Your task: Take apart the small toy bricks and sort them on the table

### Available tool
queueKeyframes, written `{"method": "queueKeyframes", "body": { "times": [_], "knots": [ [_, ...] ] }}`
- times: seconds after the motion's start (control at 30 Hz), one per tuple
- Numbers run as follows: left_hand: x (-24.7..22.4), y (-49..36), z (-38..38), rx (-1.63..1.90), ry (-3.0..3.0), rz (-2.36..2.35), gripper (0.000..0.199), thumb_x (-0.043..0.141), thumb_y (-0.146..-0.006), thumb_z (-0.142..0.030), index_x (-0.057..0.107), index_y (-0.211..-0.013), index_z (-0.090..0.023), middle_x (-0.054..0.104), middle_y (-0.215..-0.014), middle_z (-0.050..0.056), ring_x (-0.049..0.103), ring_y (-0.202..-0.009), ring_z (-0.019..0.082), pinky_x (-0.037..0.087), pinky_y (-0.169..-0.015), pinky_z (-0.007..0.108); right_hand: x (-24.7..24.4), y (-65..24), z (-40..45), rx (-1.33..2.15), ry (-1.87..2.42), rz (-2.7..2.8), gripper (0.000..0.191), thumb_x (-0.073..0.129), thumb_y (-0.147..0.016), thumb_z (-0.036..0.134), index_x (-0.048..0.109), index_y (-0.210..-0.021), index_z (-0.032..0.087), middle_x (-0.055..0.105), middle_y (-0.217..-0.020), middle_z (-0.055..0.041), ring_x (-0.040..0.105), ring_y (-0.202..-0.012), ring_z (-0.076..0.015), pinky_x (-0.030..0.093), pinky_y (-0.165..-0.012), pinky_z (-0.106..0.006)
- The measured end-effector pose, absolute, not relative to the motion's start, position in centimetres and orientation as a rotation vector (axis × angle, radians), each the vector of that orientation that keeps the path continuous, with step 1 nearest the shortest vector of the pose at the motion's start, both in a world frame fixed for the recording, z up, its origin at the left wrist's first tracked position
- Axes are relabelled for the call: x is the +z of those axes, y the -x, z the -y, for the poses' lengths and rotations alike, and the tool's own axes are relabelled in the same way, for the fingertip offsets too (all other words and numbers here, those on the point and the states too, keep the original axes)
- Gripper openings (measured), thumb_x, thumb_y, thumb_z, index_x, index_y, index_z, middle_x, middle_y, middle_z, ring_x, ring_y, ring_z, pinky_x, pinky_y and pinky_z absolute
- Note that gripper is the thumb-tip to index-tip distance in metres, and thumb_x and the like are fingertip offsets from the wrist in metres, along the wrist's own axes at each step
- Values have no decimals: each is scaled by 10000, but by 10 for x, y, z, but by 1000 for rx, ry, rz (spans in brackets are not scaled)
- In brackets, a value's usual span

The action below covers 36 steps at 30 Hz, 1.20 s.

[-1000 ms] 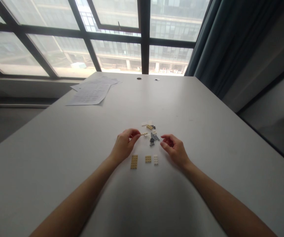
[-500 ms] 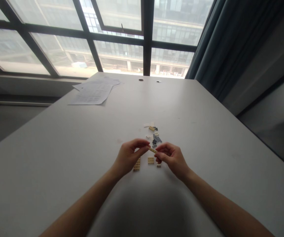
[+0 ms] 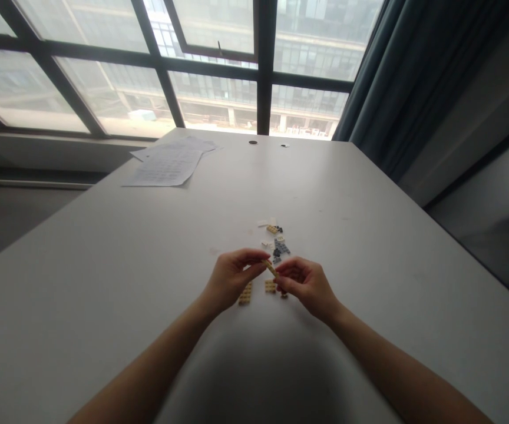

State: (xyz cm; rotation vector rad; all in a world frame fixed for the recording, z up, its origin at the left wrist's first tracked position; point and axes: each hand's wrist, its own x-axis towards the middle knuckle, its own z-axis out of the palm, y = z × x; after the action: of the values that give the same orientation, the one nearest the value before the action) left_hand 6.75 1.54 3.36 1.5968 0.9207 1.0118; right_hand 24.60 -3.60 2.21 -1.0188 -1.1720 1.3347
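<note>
A thin tan brick piece (image 3: 270, 268) is held above the table between both hands. My left hand (image 3: 234, 277) pinches its upper left end with thumb and fingers. At its lower right end, my right hand (image 3: 305, 280) is closed on it. Below lie a long tan studded plate (image 3: 245, 294), partly behind my left hand, a smaller tan studded plate (image 3: 270, 286) and a small piece (image 3: 284, 295) by my right fingertips. Just beyond the hands are grey pieces (image 3: 281, 247), dark pieces (image 3: 276, 253) and another tan brick (image 3: 271, 229).
The white table (image 3: 369, 235) stretches to the windows. Printed papers (image 3: 166, 165) lie at its far left. Small white pieces (image 3: 262, 223) sit at the back of the brick pile. Two round holes are near the far edge, and a dark curtain (image 3: 382, 88) hangs at the right.
The held tan piece has tilted more steeply, and my right hand has shifted slightly left. My left hand has hardly moved.
</note>
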Motion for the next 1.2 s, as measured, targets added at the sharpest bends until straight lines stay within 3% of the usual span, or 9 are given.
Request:
{"method": "queueKeyframes", "body": {
  "times": [0.2,0.67,0.93,1.2],
  "knots": [
    [36,-69,-13,1033,-1600,-923,192,706,-745,-290,720,-890,-164,738,-829,53,680,-765,173,540,-728,268,23,-245,37,1373,994,1154,204,766,-709,268,646,-842,169,685,-693,-6,637,-583,-125,503,-533,-235],
    [40,-72,-9,987,-1774,-1144,249,676,-759,-389,694,-659,-161,670,-600,5,567,-575,125,427,-572,220,29,-247,36,1230,1051,1110,282,645,-817,448,650,-804,166,693,-647,-25,625,-539,-128,524,-538,-264],
    [39,-73,-9,975,-1788,-1148,322,588,-821,-408,667,-630,-161,653,-577,-2,556,-555,120,408,-555,211,30,-245,40,1330,1031,1086,217,741,-735,344,651,-835,172,707,-683,-22,656,-592,-147,533,-569,-273],
    [38,-73,-10,976,-1747,-1086,363,519,-866,-400,647,-630,-156,637,-599,2,568,-587,122,430,-592,214,26,-243,40,1490,997,1124,307,776,-699,340,616,-900,171,722,-706,-35,665,-584,-156,516,-537,-264]
  ]
}}
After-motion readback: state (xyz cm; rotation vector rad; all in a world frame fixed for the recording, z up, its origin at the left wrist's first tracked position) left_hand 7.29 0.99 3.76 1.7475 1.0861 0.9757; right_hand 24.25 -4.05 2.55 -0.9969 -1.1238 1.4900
